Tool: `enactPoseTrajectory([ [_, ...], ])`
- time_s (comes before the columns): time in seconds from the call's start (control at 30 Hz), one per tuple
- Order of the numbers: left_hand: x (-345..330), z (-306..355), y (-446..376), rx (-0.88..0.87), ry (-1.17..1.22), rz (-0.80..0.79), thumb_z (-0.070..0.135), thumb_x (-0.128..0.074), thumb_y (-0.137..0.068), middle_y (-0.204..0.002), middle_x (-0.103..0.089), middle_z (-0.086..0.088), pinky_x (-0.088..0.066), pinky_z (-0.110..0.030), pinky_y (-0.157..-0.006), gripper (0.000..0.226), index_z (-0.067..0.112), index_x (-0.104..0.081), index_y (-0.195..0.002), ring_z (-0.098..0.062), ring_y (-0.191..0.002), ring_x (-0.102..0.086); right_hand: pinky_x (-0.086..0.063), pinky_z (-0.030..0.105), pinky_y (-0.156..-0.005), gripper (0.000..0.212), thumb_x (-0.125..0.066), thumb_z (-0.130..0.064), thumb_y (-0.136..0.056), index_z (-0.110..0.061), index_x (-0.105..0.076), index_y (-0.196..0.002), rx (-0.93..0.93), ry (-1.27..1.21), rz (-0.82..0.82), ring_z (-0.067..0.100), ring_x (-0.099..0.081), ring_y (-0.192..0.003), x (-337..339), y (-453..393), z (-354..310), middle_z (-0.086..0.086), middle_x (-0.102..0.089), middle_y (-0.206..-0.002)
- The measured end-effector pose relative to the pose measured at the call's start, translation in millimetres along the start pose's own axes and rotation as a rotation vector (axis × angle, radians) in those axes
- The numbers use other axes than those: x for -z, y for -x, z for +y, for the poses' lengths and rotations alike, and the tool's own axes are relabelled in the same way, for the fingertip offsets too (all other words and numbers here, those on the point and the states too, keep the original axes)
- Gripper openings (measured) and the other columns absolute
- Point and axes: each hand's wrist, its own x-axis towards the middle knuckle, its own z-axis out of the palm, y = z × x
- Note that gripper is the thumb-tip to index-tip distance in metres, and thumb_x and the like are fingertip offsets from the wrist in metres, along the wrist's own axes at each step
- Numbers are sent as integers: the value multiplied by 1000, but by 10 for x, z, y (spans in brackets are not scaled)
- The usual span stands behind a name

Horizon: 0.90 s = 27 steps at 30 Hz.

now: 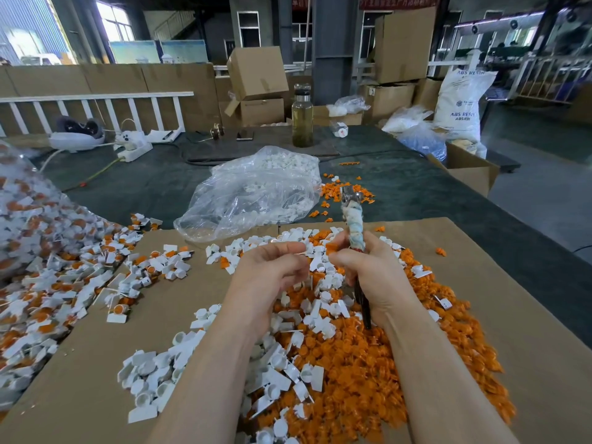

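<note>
My right hand (371, 277) grips a small hammer (354, 219) by its cloth-wrapped handle, metal head up and dark handle end pointing down past my wrist. My left hand (272, 270) is curled, its thumb and fingers pinching a small white plastic piece (312, 265) just left of the hammer. Both hands hover over a heap of orange caps (368, 363) mixed with white plastic tag pieces (275, 376) on a cardboard sheet (96, 363).
Assembled white-and-orange pieces (64, 283) spread at the left beside a filled clear bag (19, 219). A clear bag of white parts (256, 190) lies behind the hands. Farther back stand a glass bottle (302, 123), a power strip (134, 150), cardboard boxes (256, 75) and a resin sack (461, 100).
</note>
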Motion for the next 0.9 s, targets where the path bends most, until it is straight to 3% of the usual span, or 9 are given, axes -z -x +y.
enactPoseTrajectory([
  [0.13, -20, -12, 19, -83, -155, 39, -2, -79, -75, -80, -75, 0, -57, -29, -80, 25, 19, -75, -89, -16, -78, -71, -36, 27, -61, 26, -66, 0, -78, -25, -65, -72, 0, -45, -8, 5, -48, -57, -5, 6, -8, -13, -54, -59],
  [0.3, -61, -34, 33, -182, -210, 124, 13, -81, -80, -74, -76, 2, -57, -17, -66, 13, 23, -76, -83, -11, -71, -73, -30, 31, -51, 27, -66, -2, -80, -26, -63, -68, 26, -96, -15, 13, -35, -53, -30, 36, -19, -6, -44, -55],
  [0.53, -75, -46, 16, -219, -273, 194, 28, -82, -79, -74, -74, 15, -46, -7, -55, 7, 28, -76, -78, 4, -63, -65, -36, 26, -60, 21, -69, -15, -85, -29, -65, -70, 88, -47, 34, 4, -47, -56, -72, 37, -10, -17, -52, -54],
  [0.77, -101, -54, -12, -221, -152, 249, 17, -71, -91, -76, -75, 8, -52, -11, -58, 7, 22, -70, -96, 0, -58, -65, -36, 22, -60, 15, -66, -14, -90, -26, -66, -81, 121, -24, 66, 2, -47, -57, -99, 13, 25, -19, -53, -55],
  [0.9, -121, -53, -1, -106, -15, 208, 11, -71, -90, -71, -75, 5, -54, -13, -58, 10, 21, -73, -90, -2, -58, -67, -39, 16, -55, 15, -63, -13, -91, -27, -67, -85, 133, 18, 71, -1, -46, -53, -99, 5, 34, -18, -54, -56],
])
